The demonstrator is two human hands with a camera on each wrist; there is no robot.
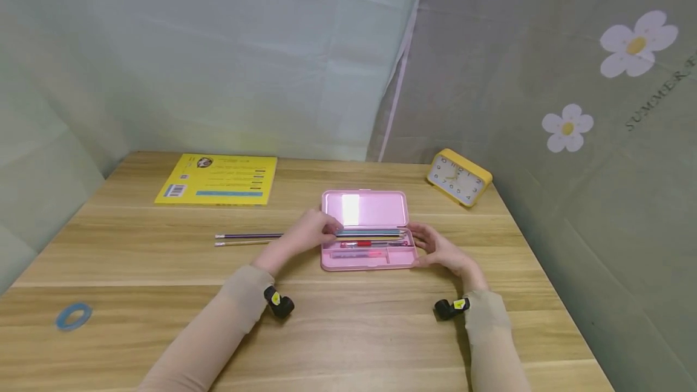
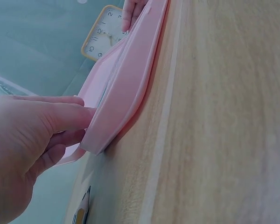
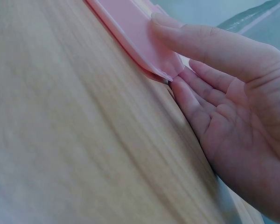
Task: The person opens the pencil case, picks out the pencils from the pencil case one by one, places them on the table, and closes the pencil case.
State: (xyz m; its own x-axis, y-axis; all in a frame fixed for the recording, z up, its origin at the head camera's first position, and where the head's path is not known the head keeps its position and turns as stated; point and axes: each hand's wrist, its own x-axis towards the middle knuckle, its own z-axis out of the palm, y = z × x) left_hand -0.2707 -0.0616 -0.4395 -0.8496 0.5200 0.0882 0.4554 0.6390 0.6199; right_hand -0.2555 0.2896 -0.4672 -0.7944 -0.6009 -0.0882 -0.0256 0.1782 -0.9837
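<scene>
An open pink pencil case (image 1: 400, 258) lies on the table with its lid (image 1: 378, 209) folded back. Inside are several pencils (image 1: 376, 233), a red-and-clear pen (image 1: 363, 244) and a pinkish clear stick-like item (image 1: 356, 254). My left hand (image 1: 309, 233) is at the case's left end, fingers bent over the rim beside the pencils' ends; whether the fingertips pinch a pencil is hidden. At the opposite end my right hand (image 1: 442, 251) holds the case, thumb on the front side and fingers behind the end, also seen in the right wrist view.
Two loose pencils (image 1: 245, 236) lie left of the case, partly behind my left hand. Farther back are a yellow book (image 1: 223, 177) and a yellow alarm clock (image 1: 458, 179). A blue ring (image 1: 74, 316), like a tape roll, lies at the front left. Curtains hang behind the table.
</scene>
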